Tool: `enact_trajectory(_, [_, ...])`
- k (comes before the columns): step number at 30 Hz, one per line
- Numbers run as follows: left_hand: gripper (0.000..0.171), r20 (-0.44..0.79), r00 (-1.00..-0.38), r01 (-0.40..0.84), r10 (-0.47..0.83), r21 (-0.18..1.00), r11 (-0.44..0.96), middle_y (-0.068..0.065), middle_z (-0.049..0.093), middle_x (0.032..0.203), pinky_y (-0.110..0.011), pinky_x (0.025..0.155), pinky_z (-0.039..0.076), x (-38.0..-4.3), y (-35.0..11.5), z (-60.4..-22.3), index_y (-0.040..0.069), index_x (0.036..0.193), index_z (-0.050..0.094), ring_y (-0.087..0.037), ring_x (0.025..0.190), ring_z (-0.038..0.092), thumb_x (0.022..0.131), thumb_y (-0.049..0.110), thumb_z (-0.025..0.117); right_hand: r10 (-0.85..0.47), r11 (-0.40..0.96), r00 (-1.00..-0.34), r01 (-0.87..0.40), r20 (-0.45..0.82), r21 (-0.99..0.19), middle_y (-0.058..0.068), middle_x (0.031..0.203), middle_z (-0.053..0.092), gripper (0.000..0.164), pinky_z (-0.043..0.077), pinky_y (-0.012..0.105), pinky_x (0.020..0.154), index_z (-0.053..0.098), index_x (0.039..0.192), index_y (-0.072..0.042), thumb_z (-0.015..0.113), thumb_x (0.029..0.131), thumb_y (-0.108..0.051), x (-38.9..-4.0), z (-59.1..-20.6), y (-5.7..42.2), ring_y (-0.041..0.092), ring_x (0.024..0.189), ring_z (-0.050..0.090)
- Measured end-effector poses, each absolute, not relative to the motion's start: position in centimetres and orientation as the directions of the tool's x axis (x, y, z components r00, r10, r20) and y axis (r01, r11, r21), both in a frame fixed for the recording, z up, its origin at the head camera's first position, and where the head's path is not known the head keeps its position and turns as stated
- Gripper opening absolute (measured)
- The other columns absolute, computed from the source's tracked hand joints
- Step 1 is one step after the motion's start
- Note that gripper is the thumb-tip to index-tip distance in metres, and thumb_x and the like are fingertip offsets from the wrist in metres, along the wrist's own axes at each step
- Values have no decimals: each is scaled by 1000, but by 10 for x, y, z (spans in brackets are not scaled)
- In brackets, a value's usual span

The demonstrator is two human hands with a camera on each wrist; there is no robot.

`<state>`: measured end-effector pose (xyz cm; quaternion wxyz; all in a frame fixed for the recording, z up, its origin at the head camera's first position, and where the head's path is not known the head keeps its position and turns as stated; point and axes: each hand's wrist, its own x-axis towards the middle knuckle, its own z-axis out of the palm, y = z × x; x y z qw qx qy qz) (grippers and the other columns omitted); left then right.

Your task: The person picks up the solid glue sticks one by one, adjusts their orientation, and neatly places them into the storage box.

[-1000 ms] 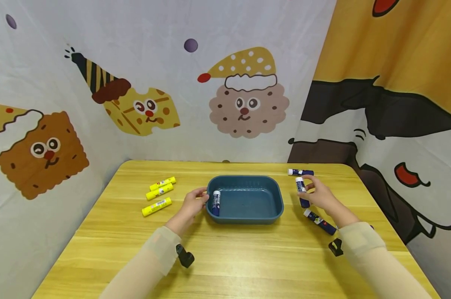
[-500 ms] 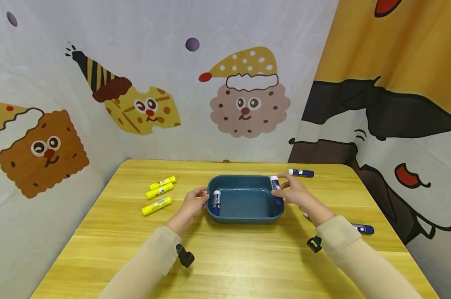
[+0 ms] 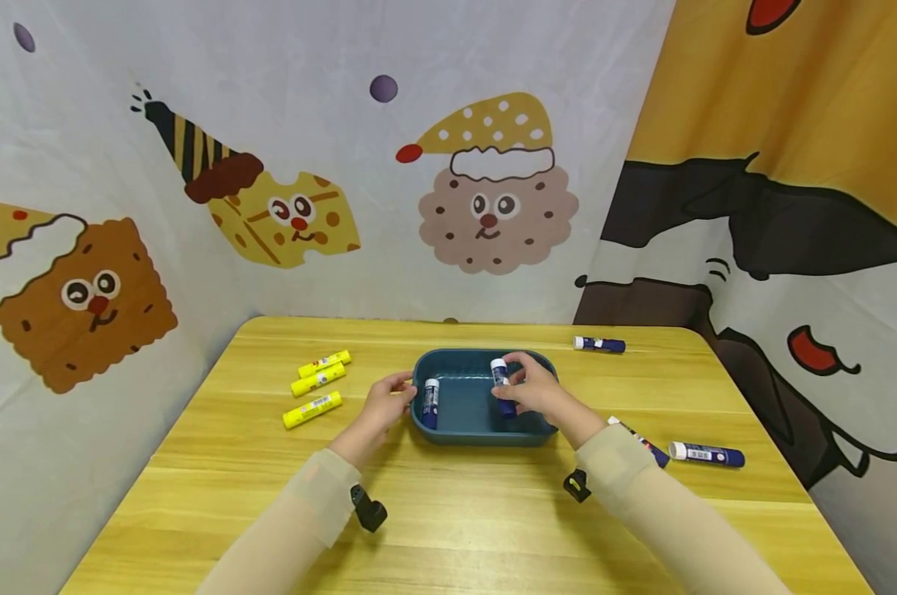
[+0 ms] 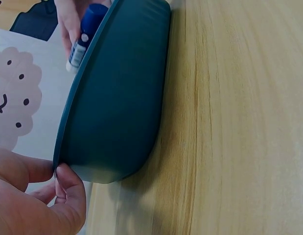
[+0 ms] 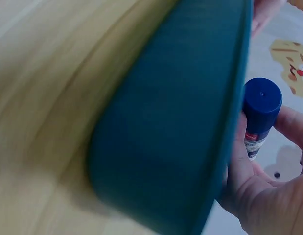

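Pinching navy glue stick [image 3: 502,381] with right hand [image 3: 535,391], teal tub [image 3: 482,440] rim with left hand [image 3: 381,405]; likely light, stiff, smooth: best gripped mid-barrel.

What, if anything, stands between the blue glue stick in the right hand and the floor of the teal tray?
Nothing visible does. The right hand holds the blue glue stick over the teal tray; the second glue stick sits apart, at the tray's left end.

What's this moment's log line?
left hand: pinches teal rectangular plastic bin | right hand: holds white-ended blue cylindrical stick over bin | inside bin: second such stick
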<state>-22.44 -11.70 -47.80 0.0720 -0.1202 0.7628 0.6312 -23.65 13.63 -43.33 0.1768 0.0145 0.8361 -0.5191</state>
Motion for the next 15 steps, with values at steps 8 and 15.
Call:
enact_trajectory(8, [36, -261, -960, -275, -97, 946, 171, -12, 52, 108, -33, 76, 52, -224, -116, -479, 5, 130, 56, -16, 80, 52, 94, 6, 56, -147, 422, -938, 228, -315, -877, 15, 98, 51, 60, 56, 36, 61, 43, 133, -12, 73, 81, -8, -235, -457, 104, 23, 75, 60])
enact_trajectory(15, [35, -247, -964, -261, -101, 951, 168, -12, 53, 106, -29, 71, 52, -224, -116, -480, 4, 129, 57, -14, 78, 52, 93, 5, 56, -165, 473, -938, 197, -306, -859, 13, 93, 54, 59, 54, 34, 61, 44, 131, -11, 75, 80, -12, -235, -465, 79, 20, 71, 57])
